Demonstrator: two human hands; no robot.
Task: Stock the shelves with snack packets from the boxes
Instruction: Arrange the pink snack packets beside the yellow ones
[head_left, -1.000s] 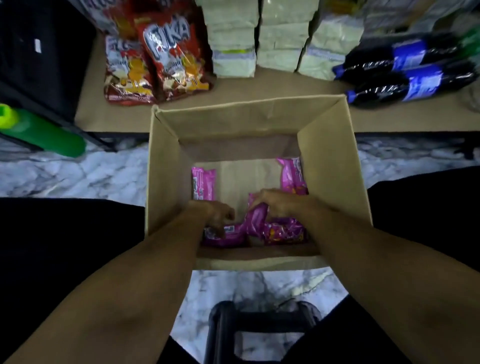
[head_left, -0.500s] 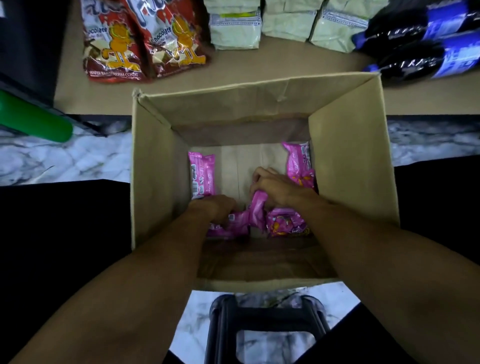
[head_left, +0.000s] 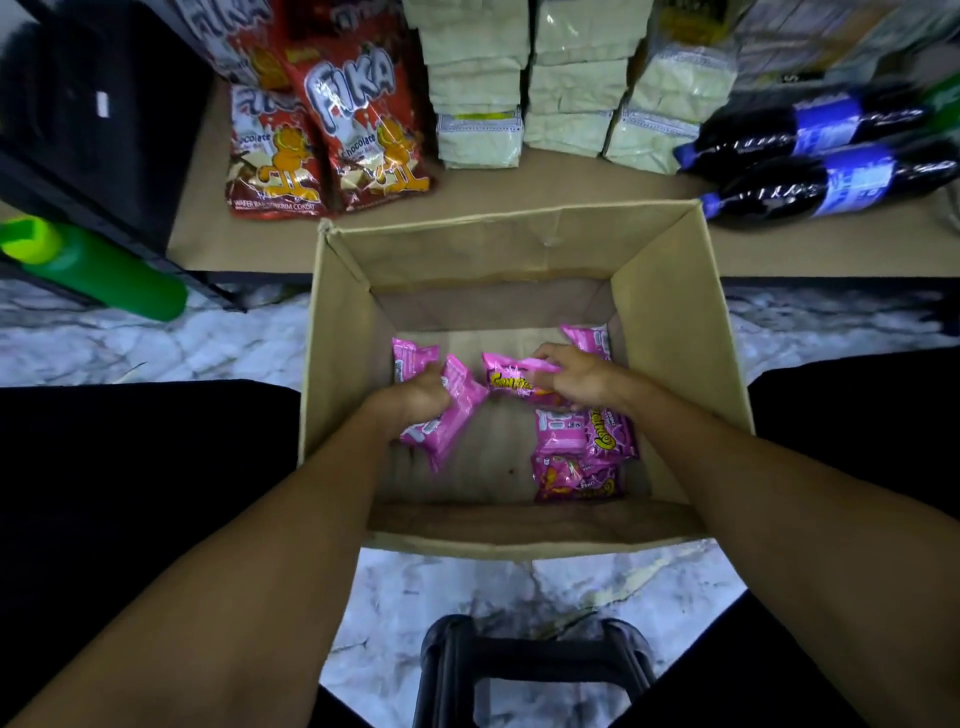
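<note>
Nearest you, the loose packets (head_left: 582, 457) lie in the near right corner of the box (head_left: 670, 322). Your left hand (head_left: 415, 397) is curled round a pink packet (head_left: 447, 426) by the left wall. Your right hand (head_left: 582, 376) pinches a second packet (head_left: 511, 376) toward the far right corner. Both grips look bunched on slick film, so either packet could slip out as you lift, or snag the tall far wall on the way to the shelf (head_left: 519, 182) beyond.

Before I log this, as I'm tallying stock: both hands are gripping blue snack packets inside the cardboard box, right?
Wrong colour: the head view shows the left hand and right hand gripping pink snack packets, not blue, inside the cardboard box.
</note>
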